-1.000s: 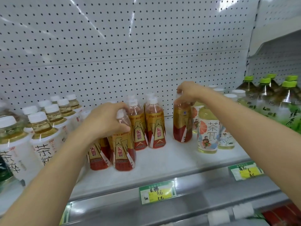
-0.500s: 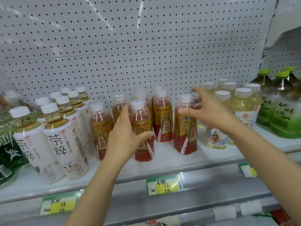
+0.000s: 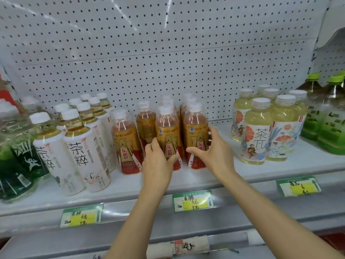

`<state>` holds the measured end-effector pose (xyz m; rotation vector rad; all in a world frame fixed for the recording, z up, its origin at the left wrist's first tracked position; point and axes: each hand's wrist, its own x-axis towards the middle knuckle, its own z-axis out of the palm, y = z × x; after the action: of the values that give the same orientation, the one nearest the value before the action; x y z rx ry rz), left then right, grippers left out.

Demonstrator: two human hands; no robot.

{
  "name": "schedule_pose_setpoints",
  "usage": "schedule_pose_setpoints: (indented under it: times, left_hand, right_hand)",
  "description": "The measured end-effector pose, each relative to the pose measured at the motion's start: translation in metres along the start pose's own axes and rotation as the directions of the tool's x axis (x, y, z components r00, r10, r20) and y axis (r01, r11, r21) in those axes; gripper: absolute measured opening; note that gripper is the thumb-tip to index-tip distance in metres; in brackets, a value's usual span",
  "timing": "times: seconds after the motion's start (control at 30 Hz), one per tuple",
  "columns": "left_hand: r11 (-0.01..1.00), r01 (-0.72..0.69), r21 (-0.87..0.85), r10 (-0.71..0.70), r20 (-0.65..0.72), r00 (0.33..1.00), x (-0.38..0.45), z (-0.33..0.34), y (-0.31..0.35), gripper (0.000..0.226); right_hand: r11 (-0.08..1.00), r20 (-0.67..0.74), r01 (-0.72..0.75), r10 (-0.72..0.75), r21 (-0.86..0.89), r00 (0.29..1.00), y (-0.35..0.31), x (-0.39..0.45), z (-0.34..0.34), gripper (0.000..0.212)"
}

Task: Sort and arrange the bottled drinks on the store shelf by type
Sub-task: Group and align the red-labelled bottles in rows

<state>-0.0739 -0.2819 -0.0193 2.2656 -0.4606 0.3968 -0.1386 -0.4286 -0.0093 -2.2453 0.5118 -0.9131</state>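
Note:
Several gold-and-red labelled bottles with clear caps stand grouped at the middle of the white shelf (image 3: 186,182). My left hand (image 3: 158,163) wraps the lower part of the front middle gold-red bottle (image 3: 167,131). My right hand (image 3: 212,154) grips the front right gold-red bottle (image 3: 195,131) low on its side. Another gold-red bottle (image 3: 125,139) stands free just left of my left hand. More of them stand in rows behind, partly hidden.
White-labelled tea bottles (image 3: 85,146) fill the left, with green-labelled bottles (image 3: 16,165) at the far left. Pale yellow floral tea bottles (image 3: 257,131) stand right, then large green-capped bottles (image 3: 328,116). Pegboard (image 3: 168,53) backs the shelf; price tags (image 3: 192,200) line its front edge.
Both hands dropped from the bottle tops to the lower bodies. The right bottle now stands close beside the middle one. The view has moved in closer.

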Motion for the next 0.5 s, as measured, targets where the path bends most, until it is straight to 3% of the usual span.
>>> schedule_pose_setpoints:
  times: [0.5]
  left_hand:
    - [0.994, 0.022, 0.108, -0.028, 0.046, 0.999, 0.023, 0.012, 0.019, 0.073]
  right_hand:
    - [0.993, -0.040, 0.005, -0.010, -0.117, 0.999, -0.002, 0.023, 0.023, 0.074]
